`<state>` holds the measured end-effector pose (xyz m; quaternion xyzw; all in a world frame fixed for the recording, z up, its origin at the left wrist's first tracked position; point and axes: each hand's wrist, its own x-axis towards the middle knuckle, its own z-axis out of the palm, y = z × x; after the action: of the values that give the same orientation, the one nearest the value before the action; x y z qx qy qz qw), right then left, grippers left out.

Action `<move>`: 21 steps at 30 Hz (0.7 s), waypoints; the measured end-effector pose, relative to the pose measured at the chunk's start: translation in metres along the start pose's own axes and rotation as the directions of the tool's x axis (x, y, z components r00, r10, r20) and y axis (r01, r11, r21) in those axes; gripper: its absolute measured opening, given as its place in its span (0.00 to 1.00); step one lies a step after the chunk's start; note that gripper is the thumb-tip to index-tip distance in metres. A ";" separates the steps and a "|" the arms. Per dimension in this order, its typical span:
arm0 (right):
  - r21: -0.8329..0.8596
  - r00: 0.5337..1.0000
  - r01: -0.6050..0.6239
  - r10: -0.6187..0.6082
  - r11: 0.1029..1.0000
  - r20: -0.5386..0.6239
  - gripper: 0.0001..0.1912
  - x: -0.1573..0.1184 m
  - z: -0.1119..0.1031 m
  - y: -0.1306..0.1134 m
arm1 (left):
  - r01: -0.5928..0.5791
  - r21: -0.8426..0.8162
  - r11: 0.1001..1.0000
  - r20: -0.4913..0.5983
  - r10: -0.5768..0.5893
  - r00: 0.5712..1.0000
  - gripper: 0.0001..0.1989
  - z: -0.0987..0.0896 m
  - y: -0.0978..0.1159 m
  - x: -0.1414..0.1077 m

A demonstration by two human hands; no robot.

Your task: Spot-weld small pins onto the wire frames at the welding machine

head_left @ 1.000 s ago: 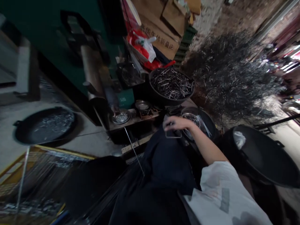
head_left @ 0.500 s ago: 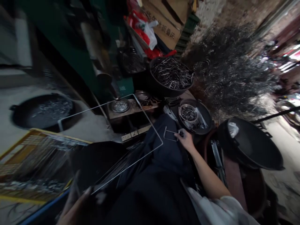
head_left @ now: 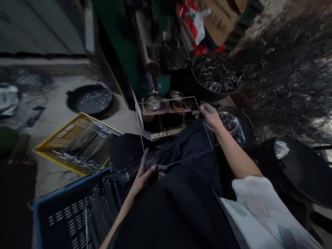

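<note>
A large rectangular wire frame (head_left: pixel 193 156) is tilted above my lap, reaching toward the green machine. My left hand (head_left: pixel 143 174) grips its near left corner between thumb and fingers. My right hand (head_left: pixel 211 117) is closed at the frame's far right side, pinching a small bent wire piece (head_left: pixel 189 120) that extends left from the fingers. Whether those fingers also touch the frame is unclear because of blur. Beyond the frame, a small dish of metal bits (head_left: pixel 153 104) sits on the machine's ledge, below its ram (head_left: pixel 151 64).
Left are a yellow crate (head_left: pixel 48 143) of wires, a blue crate (head_left: pixel 36 221) holding dark wire frames, and a black pan (head_left: pixel 74 103). Right stand a pan of metal pieces (head_left: pixel 215 77), a bowl of small parts (head_left: pixel 227 121) and a large black pan (head_left: pixel 308 173).
The view has shifted left. My left hand has brought the frame right and closer to the machine. My right hand has moved up to the frame's far side with the small wire piece.
</note>
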<state>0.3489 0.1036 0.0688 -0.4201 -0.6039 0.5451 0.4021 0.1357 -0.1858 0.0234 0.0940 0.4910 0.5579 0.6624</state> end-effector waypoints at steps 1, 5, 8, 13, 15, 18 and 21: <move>0.051 0.999 -0.046 0.045 0.998 0.024 0.25 0.008 0.009 0.009 | -0.003 -0.004 1.000 0.022 0.004 1.000 0.56 0.001 -0.002 0.004; 0.038 0.992 -0.077 0.072 0.996 0.104 0.23 0.014 0.028 0.027 | -0.011 -0.023 1.000 0.089 0.014 0.996 0.54 -0.001 -0.006 0.017; -0.142 0.992 0.038 -0.020 0.989 0.124 0.18 0.010 0.020 0.014 | 0.001 -0.019 1.000 0.096 0.001 0.995 0.54 -0.005 -0.006 0.019; -0.042 0.999 -0.010 0.009 0.999 -0.033 0.13 0.020 0.002 -0.004 | 0.015 0.047 0.999 0.081 -0.018 0.997 0.56 -0.007 -0.003 0.019; 0.123 0.991 -0.105 0.114 0.987 -0.064 0.14 0.026 0.007 0.004 | 0.025 0.081 0.996 0.063 -0.030 0.998 0.59 -0.008 -0.003 0.019; 0.304 0.957 -0.275 0.290 0.912 -0.006 0.15 0.037 0.030 0.027 | 0.055 0.067 0.996 0.070 -0.060 0.996 0.59 -0.008 -0.005 0.019; 0.375 0.903 -0.407 0.430 0.833 0.026 0.14 0.050 0.062 0.053 | 0.054 0.026 0.998 0.106 -0.057 0.993 0.58 -0.005 -0.008 0.019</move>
<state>0.2775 0.1340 0.0122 -0.4740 -0.3708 0.7114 0.3630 0.1349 -0.1754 0.0051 0.1175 0.4637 0.5277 0.7019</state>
